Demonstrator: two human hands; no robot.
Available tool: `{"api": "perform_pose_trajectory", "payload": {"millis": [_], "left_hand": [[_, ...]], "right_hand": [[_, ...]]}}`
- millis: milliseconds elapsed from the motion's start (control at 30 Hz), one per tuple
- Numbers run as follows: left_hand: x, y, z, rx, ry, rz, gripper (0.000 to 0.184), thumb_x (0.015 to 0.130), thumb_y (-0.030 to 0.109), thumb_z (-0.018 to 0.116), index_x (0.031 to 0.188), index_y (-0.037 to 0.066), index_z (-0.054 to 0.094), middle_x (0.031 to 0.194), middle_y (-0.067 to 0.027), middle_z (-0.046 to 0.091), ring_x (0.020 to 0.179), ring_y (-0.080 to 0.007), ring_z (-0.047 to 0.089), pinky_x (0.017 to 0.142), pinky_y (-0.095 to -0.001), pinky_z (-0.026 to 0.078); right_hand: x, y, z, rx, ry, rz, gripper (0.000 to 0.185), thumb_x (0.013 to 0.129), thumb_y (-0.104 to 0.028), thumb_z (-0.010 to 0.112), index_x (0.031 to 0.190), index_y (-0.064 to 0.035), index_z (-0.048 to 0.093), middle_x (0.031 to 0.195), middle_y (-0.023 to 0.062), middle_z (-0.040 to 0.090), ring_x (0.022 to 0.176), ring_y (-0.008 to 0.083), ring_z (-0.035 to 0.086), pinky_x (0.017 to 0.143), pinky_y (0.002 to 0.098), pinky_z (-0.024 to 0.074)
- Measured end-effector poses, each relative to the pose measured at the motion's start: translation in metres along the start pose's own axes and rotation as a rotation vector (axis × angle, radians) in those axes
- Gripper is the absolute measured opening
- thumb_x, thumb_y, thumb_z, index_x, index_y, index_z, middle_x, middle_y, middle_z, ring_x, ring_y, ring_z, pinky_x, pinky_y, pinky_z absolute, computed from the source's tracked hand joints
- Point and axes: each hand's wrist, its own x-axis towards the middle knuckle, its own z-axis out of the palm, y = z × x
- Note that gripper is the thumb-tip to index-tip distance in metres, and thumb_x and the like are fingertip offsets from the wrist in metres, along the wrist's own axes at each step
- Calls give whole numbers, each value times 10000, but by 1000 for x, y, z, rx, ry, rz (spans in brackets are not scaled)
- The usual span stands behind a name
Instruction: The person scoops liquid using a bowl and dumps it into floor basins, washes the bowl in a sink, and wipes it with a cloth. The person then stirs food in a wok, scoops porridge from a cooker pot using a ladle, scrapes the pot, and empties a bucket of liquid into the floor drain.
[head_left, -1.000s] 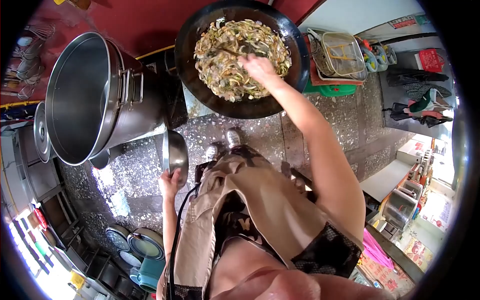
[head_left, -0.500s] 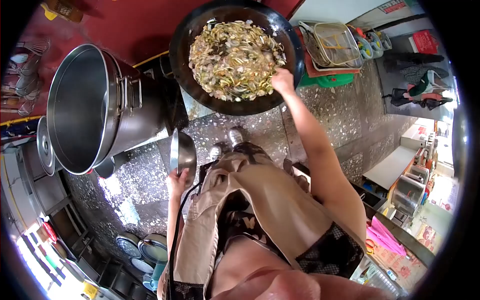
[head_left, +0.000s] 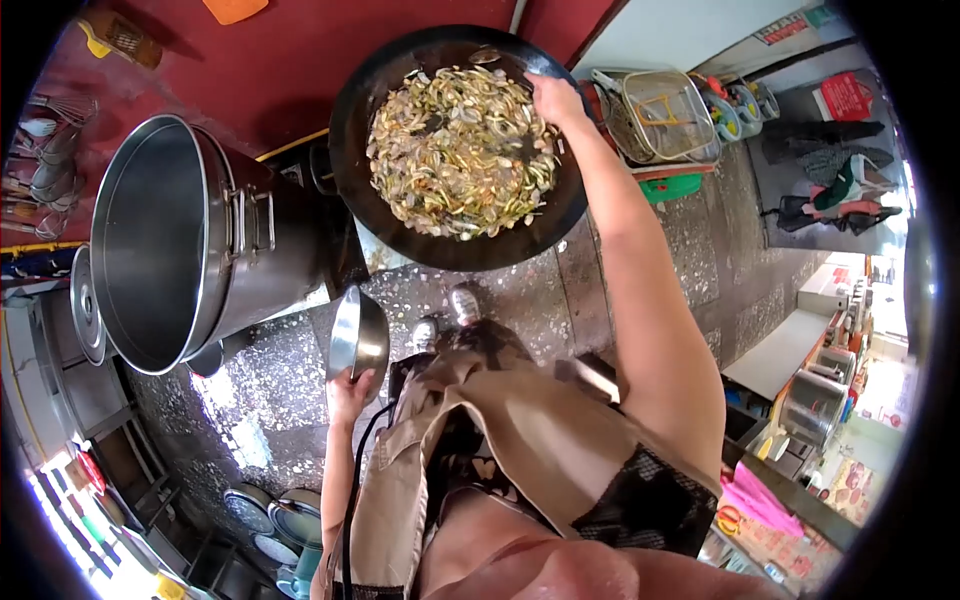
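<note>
Wok (head_left: 455, 252): wide and dark, ahead of the person (head_left: 540, 415); it looks heavy and rigid, best held by opposite edges.
Sliced food (head_left: 460, 150): pale and green pieces heaped inside the wok; likely soft, loose and slick, easier lifted with a scoop than pinched.
Metal bowl (head_left: 360, 335): tipped on its side, left of the wok, nearer the person and apart from it; probably light, stiff and smooth, best taken at the rim.
Left grip (head_left: 347, 396): clasped on the bowl's near edge; the bowl reaches from it toward the wok.
Right grip (head_left: 557, 102): curled at the wok's right edge; the sliced food lies just to its left. From where I stand, I cannot tell whether it holds a handle.
Stockpot (head_left: 275, 285): large, steel, left of the wok.
</note>
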Motion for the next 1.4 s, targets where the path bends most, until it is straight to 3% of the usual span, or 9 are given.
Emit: {"api": "perform_pose_trajectory", "payload": {"millis": [433, 533, 600, 733, 933, 1067, 1100, 1133, 1400], "left_hand": [[3, -3, 13, -60, 0, -81, 279, 767, 265, 667, 845, -2, 647, 658, -155, 631, 579, -264, 619, 559, -352, 469], [9, -7, 12, -86, -7, 22, 270, 769, 260, 663, 846, 1, 647, 680, -162, 636, 605, -283, 630, 568, -352, 473], [10, -7, 11, -64, 15, 59, 269, 769, 262, 661, 841, 3, 649, 707, -174, 638, 637, -298, 637, 591, -359, 479], [11, -4, 3, -24, 24, 91, 252, 768, 242, 664, 837, 0, 650, 708, -179, 637, 630, -291, 639, 585, -357, 480], [2, -5, -4, -55, 40, 89, 254, 771, 237, 661, 825, -11, 646, 683, -172, 634, 591, -290, 629, 566, -351, 478], [-5, -18, -2, -26, 79, 79, 280, 765, 263, 667, 802, -13, 639, 675, -181, 626, 576, -301, 614, 561, -354, 473], [-7, -23, -1, -40, 71, 49, 280, 765, 263, 668, 803, -13, 638, 670, -179, 626, 574, -304, 614, 558, -353, 472], [-9, -28, 2, -55, 63, 20, 280, 765, 263, 669, 803, -13, 638, 664, -177, 625, 572, -306, 613, 554, -351, 471], [-11, -26, 11, -123, 77, 13, 255, 763, 237, 673, 830, -8, 646, 686, -166, 640, 602, -245, 642, 560, -332, 483]], "right_hand": [[-157, 87, 4, 96, -164, 337, 390, 753, -145, 456, 1117, -104, 587, 1070, 198, 568, 1031, 342, 527, 891, 366, 425], [-212, 22, -22, 429, -306, 699, 272, 732, -115, 458, 923, -22, 628, 772, 148, 630, 513, 277, 589, 448, 352, 467], [-238, 14, -10, 761, -440, 828, 357, 760, -41, 403, 1097, -56, 519, 611, 75, 486, 382, 106, 353, 308, 263, 242], [-237, -63, -31, 1094, -721, 972, 108, 784, -15, 379, 685, -37, 416, 564, 52, 411, 358, 87, 283, 291, 239, 197], [-165, -117, -5, 1429, -945, 1174, 55, 776, -9, 363, 723, 2, 364, 544, 69, 368, 366, 82, 260, 299, 216, 195], [-139, -94, 27, 767, -742, 457, 136, 783, -81, 430, 840, 22, 498, 622, 133, 527, 435, 203, 494, 342, 333, 361], [-149, -85, 26, 210, -361, -92, 231, 774, -98, 463, 962, 8, 543, 745, 213, 590, 648, 338, 620, 515, 434, 482], [-162, -95, 4, 44, -370, 11, 341, 766, -101, 481, 1098, -25, 514, 791, 261, 586, 824, 408, 602, 678, 463, 501], [-185, -127, 24, -328, -212, -635, 387, 926, -179, 355, 1299, -77, 368, 845, 176, 511, 587, 217, 565, 425, 296, 488]]}}
